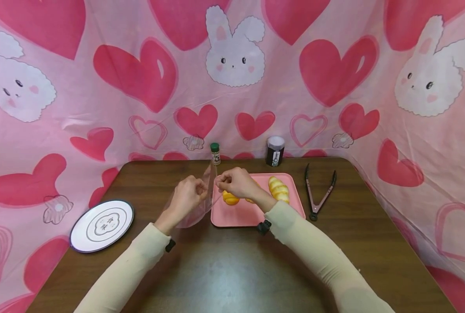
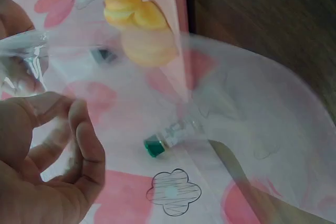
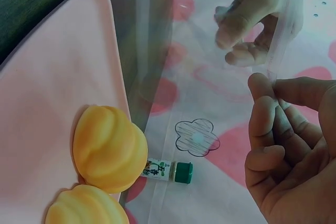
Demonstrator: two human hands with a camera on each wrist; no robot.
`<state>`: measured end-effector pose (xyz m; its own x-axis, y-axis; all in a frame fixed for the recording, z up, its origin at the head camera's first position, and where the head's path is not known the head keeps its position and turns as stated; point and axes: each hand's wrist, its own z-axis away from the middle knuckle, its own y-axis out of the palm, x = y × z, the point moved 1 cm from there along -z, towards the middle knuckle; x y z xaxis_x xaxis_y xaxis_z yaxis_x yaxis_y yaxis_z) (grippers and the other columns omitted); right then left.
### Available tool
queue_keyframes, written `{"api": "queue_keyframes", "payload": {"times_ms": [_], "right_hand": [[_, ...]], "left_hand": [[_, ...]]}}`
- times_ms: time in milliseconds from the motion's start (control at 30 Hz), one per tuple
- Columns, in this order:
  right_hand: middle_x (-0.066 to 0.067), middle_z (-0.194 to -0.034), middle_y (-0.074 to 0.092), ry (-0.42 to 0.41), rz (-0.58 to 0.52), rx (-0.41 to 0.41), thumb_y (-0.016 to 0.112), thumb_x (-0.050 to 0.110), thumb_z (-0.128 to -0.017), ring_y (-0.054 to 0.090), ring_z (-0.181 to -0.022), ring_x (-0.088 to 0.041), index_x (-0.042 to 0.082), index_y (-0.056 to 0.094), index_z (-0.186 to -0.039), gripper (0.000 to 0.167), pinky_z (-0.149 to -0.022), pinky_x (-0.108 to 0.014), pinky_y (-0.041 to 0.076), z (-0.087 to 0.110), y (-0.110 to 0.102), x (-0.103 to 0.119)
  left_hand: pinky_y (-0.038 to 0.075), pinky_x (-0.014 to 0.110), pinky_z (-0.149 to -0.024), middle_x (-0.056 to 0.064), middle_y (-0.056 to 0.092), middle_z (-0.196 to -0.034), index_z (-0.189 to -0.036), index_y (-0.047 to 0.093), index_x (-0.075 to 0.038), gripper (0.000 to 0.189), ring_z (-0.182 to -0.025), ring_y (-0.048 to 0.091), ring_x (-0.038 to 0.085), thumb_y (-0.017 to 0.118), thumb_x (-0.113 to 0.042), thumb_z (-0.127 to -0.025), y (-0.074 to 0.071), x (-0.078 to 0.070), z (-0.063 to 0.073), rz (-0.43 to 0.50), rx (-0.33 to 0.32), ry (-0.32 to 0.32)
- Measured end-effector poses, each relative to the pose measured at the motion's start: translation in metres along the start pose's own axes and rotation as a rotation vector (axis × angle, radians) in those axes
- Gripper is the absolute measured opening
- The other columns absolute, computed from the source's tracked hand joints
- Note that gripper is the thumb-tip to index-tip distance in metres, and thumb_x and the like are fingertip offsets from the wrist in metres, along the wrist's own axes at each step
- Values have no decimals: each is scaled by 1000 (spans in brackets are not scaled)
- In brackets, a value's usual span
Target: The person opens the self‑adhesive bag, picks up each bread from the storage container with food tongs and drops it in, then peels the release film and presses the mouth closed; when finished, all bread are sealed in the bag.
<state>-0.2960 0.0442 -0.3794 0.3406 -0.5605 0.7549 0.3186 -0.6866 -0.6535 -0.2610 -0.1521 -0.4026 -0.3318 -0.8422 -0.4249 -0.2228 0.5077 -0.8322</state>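
Pinching a clear plastic bag (image 1: 195,216) between the fingers of left hand (image 1: 186,195) and right hand (image 1: 240,182), over the desk (image 1: 216,274), beside a pink tray (image 1: 236,221) bearing bread rolls (image 1: 279,189).

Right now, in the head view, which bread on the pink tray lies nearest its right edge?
The pale yellow ridged loaf; the orange-yellow bread lies farther left, and the middle bread is mostly hidden by the right hand.

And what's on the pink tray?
Three yellow bread rolls show on the pink tray in the head view; the right hand and wrist partly cover the middle one, hiding whatever's behind.
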Motion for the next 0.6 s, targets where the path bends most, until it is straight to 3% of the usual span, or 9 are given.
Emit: {"api": "queue_keyframes", "payload": {"times_ms": [67, 267, 433, 600], "right_hand": [[0, -83, 75, 5, 14, 1, 69, 24, -95, 66, -71, -18, 13, 77, -100, 15, -60, -23, 55, 0, -1, -1], [-1, -84, 75, 4, 40, -11, 69, 25, -94, 69, -74, -21, 11, 77, -100, 17, -62, -23, 56, 0, -1, -3], [-1, -81, 75, -1, 81, -52, 70, 21, -93, 70, -75, -22, 10, 78, -99, 15, -62, -22, 55, 0, -1, -6], [1, -81, 74, 6, 112, -72, 70, 19, -92, 65, -70, -13, 11, 78, -101, 14, -64, -21, 56, 0, -1, -9]], "left_hand": [[53, 39, -69, 9, 63, -89, -91, 77, -10, 10, -76, 59, 22, 70, -7, -84, -2, 0, 0, -7, 16, 5], [58, 46, -74, 14, 67, -118, -116, 75, -14, 33, -92, 64, 28, 61, -7, -87, -9, 1, 1, -39, 162, -43], [59, 51, -73, 12, 71, -116, -119, 74, -14, 32, -99, 68, 34, 60, -11, -90, -13, 4, -1, -87, 205, -44], [59, 48, -69, 12, 73, -108, -122, 72, -10, 35, -93, 70, 32, 60, -10, -89, -12, 8, -5, -109, 179, -10]]}}
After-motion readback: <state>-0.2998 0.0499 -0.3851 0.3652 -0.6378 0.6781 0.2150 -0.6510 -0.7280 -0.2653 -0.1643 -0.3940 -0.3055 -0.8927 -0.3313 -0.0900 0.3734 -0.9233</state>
